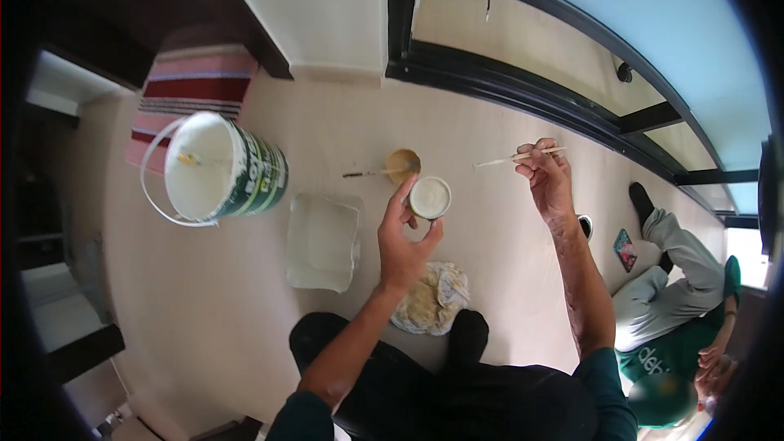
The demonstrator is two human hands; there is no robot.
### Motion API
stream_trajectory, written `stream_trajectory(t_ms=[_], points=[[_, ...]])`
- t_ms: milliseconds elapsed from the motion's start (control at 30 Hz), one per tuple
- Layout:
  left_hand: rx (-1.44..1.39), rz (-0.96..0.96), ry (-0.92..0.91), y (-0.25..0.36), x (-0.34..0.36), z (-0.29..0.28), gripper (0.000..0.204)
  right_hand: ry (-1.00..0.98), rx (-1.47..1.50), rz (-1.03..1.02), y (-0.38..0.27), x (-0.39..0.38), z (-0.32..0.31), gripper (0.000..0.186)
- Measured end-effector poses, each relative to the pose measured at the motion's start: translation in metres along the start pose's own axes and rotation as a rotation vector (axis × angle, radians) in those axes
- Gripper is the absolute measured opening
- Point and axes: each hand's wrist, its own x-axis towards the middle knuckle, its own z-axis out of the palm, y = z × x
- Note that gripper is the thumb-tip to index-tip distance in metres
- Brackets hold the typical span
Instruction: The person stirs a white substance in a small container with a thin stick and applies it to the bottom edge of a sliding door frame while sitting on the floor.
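My left hand (pixel 408 241) is closed round a small round cup of white paint (pixel 429 198) near the middle of the view. My right hand (pixel 545 173) pinches a thin brush (pixel 490 162), raised to the right of the cup, its pale tip pointing left. Just behind the cup a tan container (pixel 403 162) has a dark-tipped stick or brush (pixel 363 173) lying across it. A white tray (pixel 322 241) lies left of my left hand. A crumpled, stained rag (pixel 429 298) is near my feet, partly behind my left arm.
At the left, a large paint bucket (pixel 260 175) stands beside a striped mat (pixel 196 82). A black-framed glass panel (pixel 490 61) runs along the far side. A person (pixel 686 278) in green and grey sits at the right near a phone (pixel 625 250) and a small container (pixel 586 227).
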Motion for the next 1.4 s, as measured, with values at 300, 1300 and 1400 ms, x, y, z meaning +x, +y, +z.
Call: stream_trajectory(t_ms=[300,1300,1400], points=[[0.329,0.059,-0.155,0.102,0.102,-0.046,0.073,0.193,0.201,0.013,0.046,0.037,0.022,0.016],[0.245,-0.163,-0.347,-0.095,0.244,-0.091,0.070,0.168,0.095,0.021,0.140,0.136,0.069,0.010],[0.263,-0.196,-0.347,-0.101,0.247,-0.093,0.069,0.174,0.089,0.021,0.140,0.137,0.070,0.010]])
